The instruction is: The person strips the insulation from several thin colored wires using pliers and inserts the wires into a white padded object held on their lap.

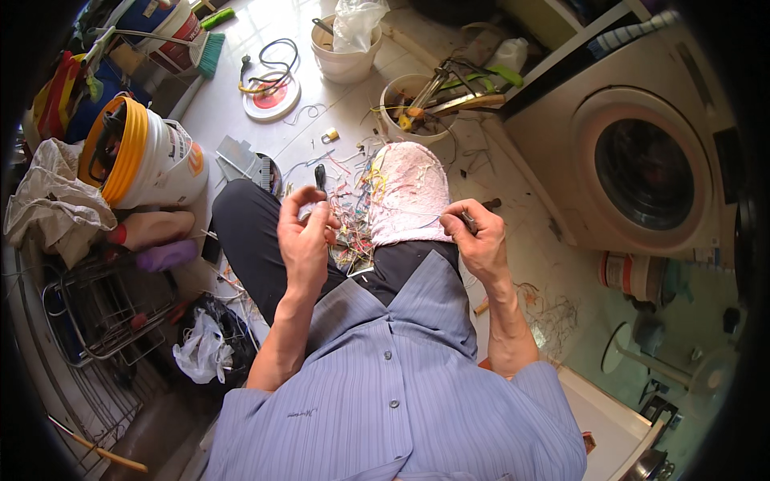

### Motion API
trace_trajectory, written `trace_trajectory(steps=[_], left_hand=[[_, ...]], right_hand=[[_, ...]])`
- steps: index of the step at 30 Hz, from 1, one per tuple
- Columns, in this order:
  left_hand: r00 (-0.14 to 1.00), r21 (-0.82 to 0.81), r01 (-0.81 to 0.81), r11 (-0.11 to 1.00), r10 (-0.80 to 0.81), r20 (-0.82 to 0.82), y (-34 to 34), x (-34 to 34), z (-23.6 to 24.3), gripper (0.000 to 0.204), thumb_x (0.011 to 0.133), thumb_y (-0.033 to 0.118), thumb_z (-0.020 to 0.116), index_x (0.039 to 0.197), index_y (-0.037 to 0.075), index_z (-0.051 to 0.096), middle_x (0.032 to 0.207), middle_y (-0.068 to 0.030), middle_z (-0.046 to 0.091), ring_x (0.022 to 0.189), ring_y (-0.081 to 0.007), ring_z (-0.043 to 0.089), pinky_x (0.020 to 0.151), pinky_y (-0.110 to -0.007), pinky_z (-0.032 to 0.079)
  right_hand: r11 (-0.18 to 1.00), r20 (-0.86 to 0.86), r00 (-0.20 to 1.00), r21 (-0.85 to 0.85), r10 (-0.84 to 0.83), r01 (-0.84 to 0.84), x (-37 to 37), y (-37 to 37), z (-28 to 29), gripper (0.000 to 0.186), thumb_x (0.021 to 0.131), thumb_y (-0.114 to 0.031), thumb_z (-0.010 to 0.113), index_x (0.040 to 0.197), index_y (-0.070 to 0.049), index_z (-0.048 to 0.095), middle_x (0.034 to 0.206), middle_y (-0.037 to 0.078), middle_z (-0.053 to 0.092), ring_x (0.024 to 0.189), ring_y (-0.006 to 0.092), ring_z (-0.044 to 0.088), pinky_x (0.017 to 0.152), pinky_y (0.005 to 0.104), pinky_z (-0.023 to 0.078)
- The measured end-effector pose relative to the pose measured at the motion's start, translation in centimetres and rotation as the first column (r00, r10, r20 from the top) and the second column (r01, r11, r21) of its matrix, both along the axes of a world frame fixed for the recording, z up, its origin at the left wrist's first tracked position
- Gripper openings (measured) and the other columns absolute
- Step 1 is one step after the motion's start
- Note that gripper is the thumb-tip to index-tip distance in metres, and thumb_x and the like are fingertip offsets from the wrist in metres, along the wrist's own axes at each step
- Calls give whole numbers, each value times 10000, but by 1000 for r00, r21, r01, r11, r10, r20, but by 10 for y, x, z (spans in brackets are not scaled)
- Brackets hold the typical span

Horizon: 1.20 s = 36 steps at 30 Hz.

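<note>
My left hand [305, 236] is closed, thumb and fingers curled together above my left thigh. A small black-handled object [320, 176] shows just beyond its fingertips; whether it is gripped I cannot tell. My right hand [479, 240] pinches the end of a thin pale wire [409, 212], which stretches leftward over a pink towel [409, 172]. Something dark also shows among the right fingers, too small to name. The towel drapes my right knee and bears wire scraps. Between my legs lies a tangled heap of coloured wires [349, 220].
At left stand a white bucket with yellow rims [172, 164] and a wire rack [112, 321]. Ahead are a tool bucket [393, 120], a white pail [346, 60], a coiled cable [277, 68] and a padlock [330, 135]. A washing machine [553, 152] stands right, near wire scraps [549, 317].
</note>
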<state>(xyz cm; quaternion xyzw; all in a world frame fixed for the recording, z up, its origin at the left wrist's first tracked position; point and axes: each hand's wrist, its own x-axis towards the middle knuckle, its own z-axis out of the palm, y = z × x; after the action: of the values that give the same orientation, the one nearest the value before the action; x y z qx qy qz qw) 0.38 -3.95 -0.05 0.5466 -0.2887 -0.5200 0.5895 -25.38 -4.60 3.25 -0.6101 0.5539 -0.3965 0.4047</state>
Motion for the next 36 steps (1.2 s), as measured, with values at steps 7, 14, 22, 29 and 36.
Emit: trace_trajectory(steps=[7,14,22,29,36], left_hand=[[718,-205,486,850,-254,648,18,-36,30,379,891,-56,606,1263,17,601,1176,-141,651,656,-140,647,589,-260,527],[733,-103,465,879,-317,602,17,-43,1,73,891,16,656,945,-15,694,760,-73,650,658,-146,602,612,-281,468],[816,109,441,891,-448,365,21,-58,-17,149,914,104,636,916,-39,681,778,-7,647,695,-72,558,633,-239,453],[876,240,467,851,-481,4,17,-65,-19,139,909,135,657,905,-2,683,716,31,584,612,-22,453,543,-203,341],[893,302,448,841,-407,-190,17,-66,-17,134,911,159,666,877,30,659,626,76,486,495,-16,354,448,-206,250]], right_hand=[[991,-106,987,-47,118,-124,9,1,9,68,863,-34,685,921,-1,671,765,116,675,670,160,632,631,288,494],[990,-122,983,-18,140,-143,4,3,11,80,852,-47,693,916,-5,668,768,131,667,669,203,637,628,314,490],[988,-205,970,-57,130,-145,-11,-7,-12,97,839,-32,701,917,-1,653,759,160,646,651,240,626,607,336,476],[971,156,987,241,-43,4,-17,-5,-34,70,907,-53,650,914,16,646,717,32,637,650,100,581,588,266,465],[952,325,904,218,-277,214,-38,-11,-36,107,934,-101,648,916,4,648,717,-6,611,601,55,506,548,214,411]])
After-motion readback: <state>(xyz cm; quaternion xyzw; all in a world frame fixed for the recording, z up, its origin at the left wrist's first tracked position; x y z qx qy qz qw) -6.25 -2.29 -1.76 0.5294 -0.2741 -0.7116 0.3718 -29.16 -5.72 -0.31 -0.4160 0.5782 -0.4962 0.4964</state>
